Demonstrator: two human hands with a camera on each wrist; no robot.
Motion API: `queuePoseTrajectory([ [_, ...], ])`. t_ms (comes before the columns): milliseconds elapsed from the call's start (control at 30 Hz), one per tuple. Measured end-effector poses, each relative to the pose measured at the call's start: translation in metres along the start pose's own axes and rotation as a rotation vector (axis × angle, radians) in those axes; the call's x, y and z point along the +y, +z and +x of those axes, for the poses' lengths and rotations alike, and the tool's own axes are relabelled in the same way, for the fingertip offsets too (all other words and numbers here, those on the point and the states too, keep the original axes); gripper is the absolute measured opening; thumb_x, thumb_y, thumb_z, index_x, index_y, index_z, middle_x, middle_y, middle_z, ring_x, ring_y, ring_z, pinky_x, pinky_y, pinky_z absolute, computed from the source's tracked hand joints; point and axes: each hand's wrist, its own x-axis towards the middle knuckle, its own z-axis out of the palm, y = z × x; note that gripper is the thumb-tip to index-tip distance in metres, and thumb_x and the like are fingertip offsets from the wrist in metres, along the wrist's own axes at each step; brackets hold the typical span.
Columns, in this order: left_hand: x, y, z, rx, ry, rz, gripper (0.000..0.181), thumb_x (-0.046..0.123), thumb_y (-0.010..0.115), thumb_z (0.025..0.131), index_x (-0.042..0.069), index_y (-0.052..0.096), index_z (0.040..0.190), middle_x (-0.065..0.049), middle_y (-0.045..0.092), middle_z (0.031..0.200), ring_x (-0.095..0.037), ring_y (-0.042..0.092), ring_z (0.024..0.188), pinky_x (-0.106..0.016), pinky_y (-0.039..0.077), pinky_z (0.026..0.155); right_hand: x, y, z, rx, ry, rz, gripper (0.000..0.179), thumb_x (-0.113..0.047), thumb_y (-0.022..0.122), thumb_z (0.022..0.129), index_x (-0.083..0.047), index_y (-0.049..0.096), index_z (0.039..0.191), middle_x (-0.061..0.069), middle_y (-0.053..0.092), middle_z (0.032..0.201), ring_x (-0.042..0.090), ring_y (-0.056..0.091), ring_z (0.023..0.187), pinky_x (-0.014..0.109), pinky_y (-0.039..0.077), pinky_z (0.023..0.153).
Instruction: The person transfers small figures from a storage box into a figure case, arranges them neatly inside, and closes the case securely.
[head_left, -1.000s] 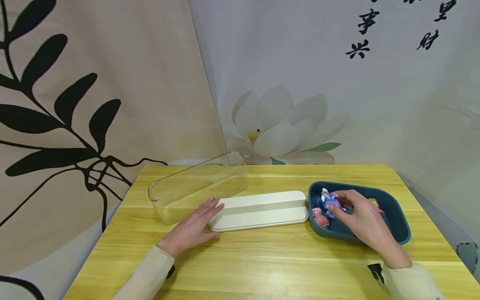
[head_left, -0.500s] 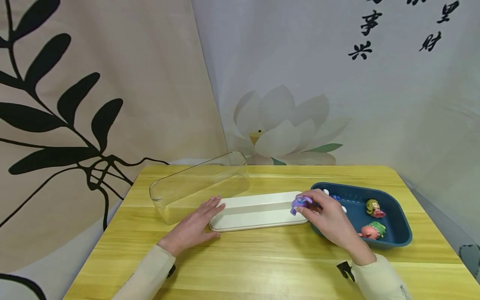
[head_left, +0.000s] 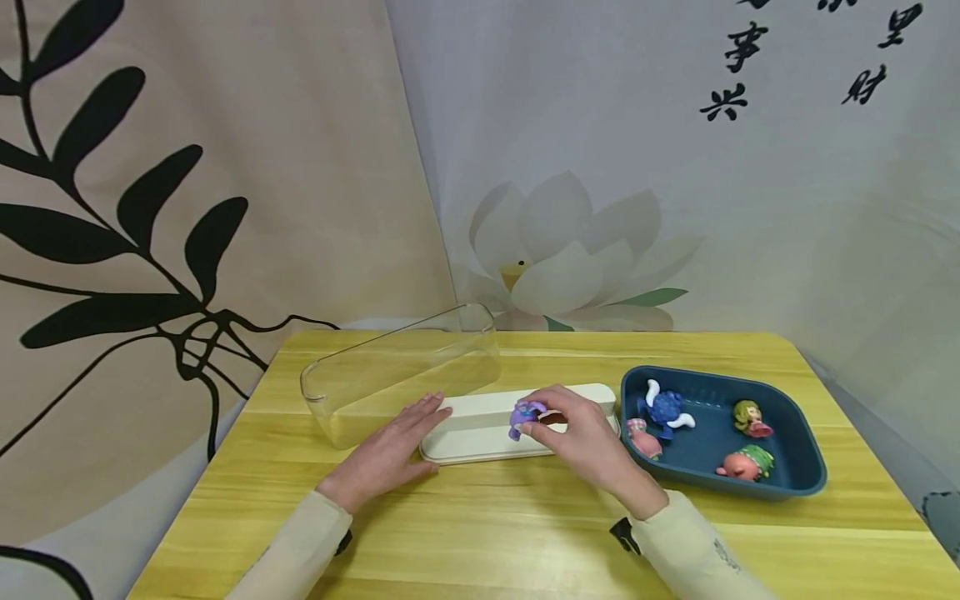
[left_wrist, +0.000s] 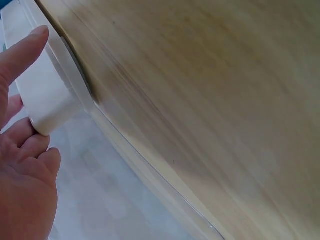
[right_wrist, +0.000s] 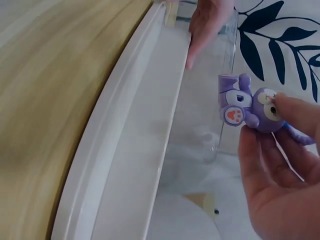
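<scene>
My right hand pinches a small purple animal figurine between thumb and fingers, above the white stepped stand. In the right wrist view the figurine lies sideways, with a pale belly and an orange-pink paw print on one foot. My left hand holds the stand's left end, thumb at the front and fingers toward the back. The left wrist view shows that hand around the end of the stand; some fingertips are hidden behind it.
A dark blue tray at the right holds several figurines, among them a blue one with white horns and a green-and-pink one. Behind the stand, a clear box lies on the wooden table. A printed curtain hangs behind.
My right hand has lifted the purple figurine out of the blue tray and carried it left, over the stand. My left hand has stayed at the stand's left end.
</scene>
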Motion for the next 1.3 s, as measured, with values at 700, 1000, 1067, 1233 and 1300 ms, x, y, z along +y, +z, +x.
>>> queuePoseTrajectory([
  [700, -0.002, -0.001, -0.001, 0.008, 0.016, 0.03, 0.087, 0.023, 0.084, 0.088, 0.004, 0.038, 0.159, -0.012, 0.033, 0.167, -0.031, 0.033, 0.152, -0.049, 0.034, 0.122, -0.006, 0.067, 0.034, -0.12, 0.046, 0.117, 0.025, -0.013, 0.078, 0.094, -0.001, 0.072, 0.115, 0.006, 0.071, 0.108, 0.018, 0.072, 0.1, 0.026, 0.062, 0.088],
  [1000, -0.003, -0.001, 0.0, 0.024, 0.04, 0.039, 0.084, 0.023, 0.085, 0.087, 0.004, 0.042, 0.157, -0.012, 0.035, 0.166, -0.032, 0.035, 0.151, -0.051, 0.037, 0.12, -0.001, 0.086, 0.044, -0.16, 0.033, 0.021, 0.024, -0.017, 0.079, 0.094, -0.003, 0.074, 0.112, 0.004, 0.072, 0.105, 0.015, 0.072, 0.095, 0.021, 0.061, 0.083],
  [1067, -0.003, -0.002, 0.0, 0.013, 0.03, 0.037, 0.084, 0.023, 0.085, 0.088, 0.005, 0.042, 0.158, -0.012, 0.034, 0.166, -0.031, 0.034, 0.152, -0.05, 0.037, 0.12, -0.001, 0.088, 0.045, -0.166, 0.029, 0.007, 0.023, -0.017, 0.079, 0.094, -0.003, 0.074, 0.112, 0.004, 0.072, 0.104, 0.014, 0.071, 0.094, 0.021, 0.06, 0.082],
  [1233, -0.002, -0.002, 0.0, 0.003, 0.018, 0.042, 0.082, 0.023, 0.085, 0.088, 0.004, 0.044, 0.157, -0.011, 0.034, 0.167, -0.031, 0.034, 0.152, -0.05, 0.039, 0.119, -0.002, 0.091, 0.047, -0.173, 0.02, -0.038, 0.022, -0.017, 0.079, 0.093, -0.004, 0.074, 0.111, 0.002, 0.07, 0.102, 0.011, 0.067, 0.09, 0.02, 0.059, 0.078],
  [1300, -0.002, -0.002, 0.001, 0.005, 0.017, 0.042, 0.082, 0.022, 0.086, 0.087, 0.004, 0.044, 0.156, -0.011, 0.034, 0.166, -0.032, 0.034, 0.152, -0.05, 0.04, 0.118, -0.002, 0.092, 0.047, -0.176, 0.017, -0.06, 0.021, -0.017, 0.08, 0.093, -0.004, 0.075, 0.11, 0.002, 0.069, 0.101, 0.01, 0.065, 0.088, 0.019, 0.058, 0.076],
])
